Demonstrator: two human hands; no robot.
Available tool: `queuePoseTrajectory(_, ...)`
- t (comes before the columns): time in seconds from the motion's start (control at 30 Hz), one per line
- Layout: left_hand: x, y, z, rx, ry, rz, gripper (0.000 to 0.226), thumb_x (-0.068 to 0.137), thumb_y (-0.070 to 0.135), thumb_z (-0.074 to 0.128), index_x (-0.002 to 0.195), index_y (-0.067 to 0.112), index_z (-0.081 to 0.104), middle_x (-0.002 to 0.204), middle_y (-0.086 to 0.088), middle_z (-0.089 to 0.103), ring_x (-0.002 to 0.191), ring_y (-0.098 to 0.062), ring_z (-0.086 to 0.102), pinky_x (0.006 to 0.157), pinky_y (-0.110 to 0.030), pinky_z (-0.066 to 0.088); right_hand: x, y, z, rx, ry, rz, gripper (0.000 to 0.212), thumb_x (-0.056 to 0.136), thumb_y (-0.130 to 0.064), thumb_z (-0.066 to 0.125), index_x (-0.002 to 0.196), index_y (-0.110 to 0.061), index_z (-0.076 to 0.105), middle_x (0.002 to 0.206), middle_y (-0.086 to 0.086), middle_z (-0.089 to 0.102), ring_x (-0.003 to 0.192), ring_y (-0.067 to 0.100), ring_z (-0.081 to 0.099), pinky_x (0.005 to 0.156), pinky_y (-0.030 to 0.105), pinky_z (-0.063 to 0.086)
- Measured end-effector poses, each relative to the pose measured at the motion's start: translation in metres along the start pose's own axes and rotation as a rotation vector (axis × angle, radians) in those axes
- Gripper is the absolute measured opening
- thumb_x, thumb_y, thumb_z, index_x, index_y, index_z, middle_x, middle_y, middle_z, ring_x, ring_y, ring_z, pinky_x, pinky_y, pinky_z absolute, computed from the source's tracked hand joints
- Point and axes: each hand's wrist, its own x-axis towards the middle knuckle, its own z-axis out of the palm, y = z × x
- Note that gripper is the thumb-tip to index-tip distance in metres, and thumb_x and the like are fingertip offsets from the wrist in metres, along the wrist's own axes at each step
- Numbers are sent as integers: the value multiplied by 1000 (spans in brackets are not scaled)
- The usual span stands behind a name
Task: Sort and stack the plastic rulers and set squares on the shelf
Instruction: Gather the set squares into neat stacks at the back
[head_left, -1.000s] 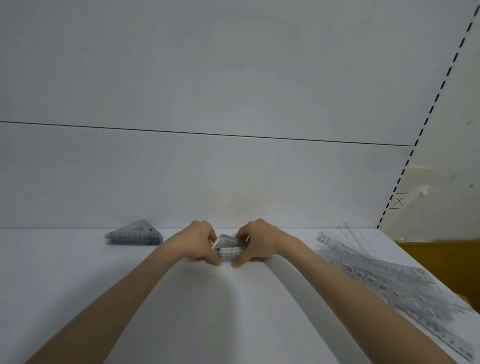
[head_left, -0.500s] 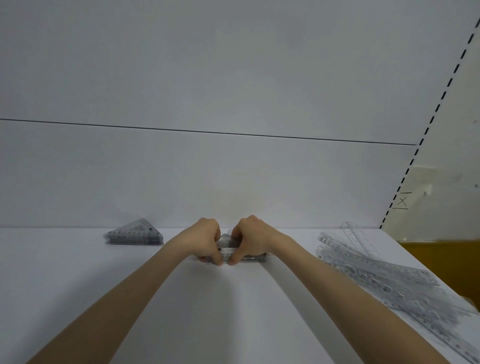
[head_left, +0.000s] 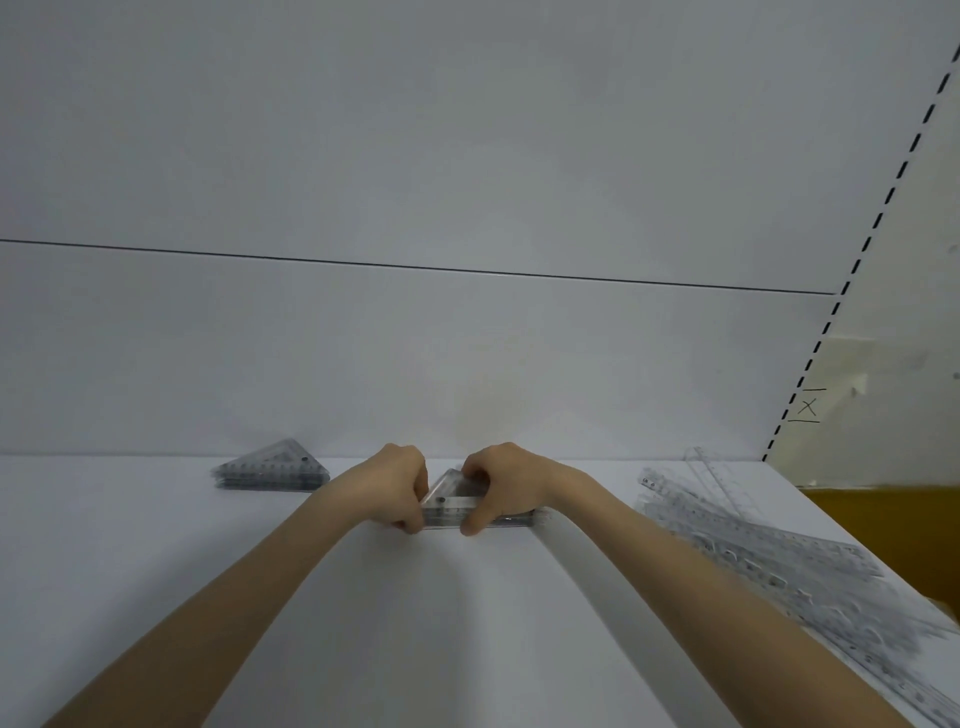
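Observation:
A stack of clear plastic set squares (head_left: 457, 506) lies on the white shelf (head_left: 156, 571), near its back wall at the centre. My left hand (head_left: 395, 483) grips the stack's left end with curled fingers. On the right part of the stack, my right hand (head_left: 506, 480) grips it, thumb down on the front edge. A second, neat stack of triangular set squares (head_left: 272, 467) sits further left by the wall. Several long clear rulers (head_left: 779, 551) lie in a loose pile on the right of the shelf.
The shelf's white back wall (head_left: 467, 364) rises just behind the stacks. The right end of the shelf drops off beside a yellow-brown surface (head_left: 893, 530). A slotted upright with dashes (head_left: 852, 275) runs up the right side.
My hands, pressed together half a second ago, have drawn slightly apart on the centre stack, showing more of its top. The other stack and the rulers have not moved.

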Motion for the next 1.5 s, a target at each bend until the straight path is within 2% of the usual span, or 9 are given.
queuePoseTrajectory(0.27,-5,-4,9,51,77,48,8,65,2,64,69,5,59,65,-6,53,50,-19,45,41,-18,32,3,-6,2,2,8,-6,34,68,-32,79,85,-14,56,83,0,56,76,18,53,61,27,41)
queuePoseTrajectory(0.67,-8,-5,13,74,92,33,19,64,4,64,59,8,46,56,-4,45,45,-18,39,42,-20,28,0,-7,7,14,34,-6,32,67,-30,77,81,-16,52,80,-1,53,71,18,50,59,27,40)
queuePoseTrajectory(0.83,-8,-5,14,66,84,20,13,64,5,63,64,8,50,57,-6,47,48,-20,39,44,-21,28,-2,-7,7,11,48,-4,39,67,-31,78,95,-12,58,95,4,60,83,21,56,70,33,48)
queuePoseTrajectory(1.0,-11,-8,10,18,52,20,19,62,15,65,77,12,54,69,-6,54,56,-19,45,54,-24,35,-16,9,-4,0,13,16,65,63,-41,83,117,-16,56,108,-4,59,93,15,55,83,30,49)
queuePoseTrajectory(1.1,-11,-11,11,-18,65,17,20,62,14,67,78,13,54,69,-5,53,56,-18,44,55,-24,35,-32,33,-9,10,-5,37,50,57,-41,80,99,-17,65,97,0,68,84,18,64,77,33,53)
queuePoseTrajectory(1.2,-12,-10,8,-78,66,0,16,65,9,70,74,-3,64,64,-10,63,50,-17,50,49,-20,38,-44,40,-9,56,51,51,32,64,-31,80,93,-21,71,81,-8,66,71,9,62,66,21,51)
queuePoseTrajectory(1.27,-11,-8,5,-100,61,5,19,68,6,74,78,-8,68,70,-14,70,49,-14,61,48,-19,45,-44,39,-9,34,82,52,26,65,-29,81,86,-17,72,75,-7,66,64,9,60,62,20,49)
queuePoseTrajectory(1.37,-10,-5,2,-90,58,22,13,70,4,76,70,1,64,65,-16,66,52,-14,68,56,-21,50,-40,38,-9,-17,94,56,18,65,-28,78,77,-16,72,71,2,70,60,7,56,64,27,50)
queuePoseTrajectory(1.5,-10,-1,1,-74,48,25,17,70,1,74,62,0,59,57,-15,64,51,-17,69,57,-20,50,-37,38,-7,-56,113,50,15,65,-25,73,71,-11,72,64,6,68,56,5,47,53,23,40)
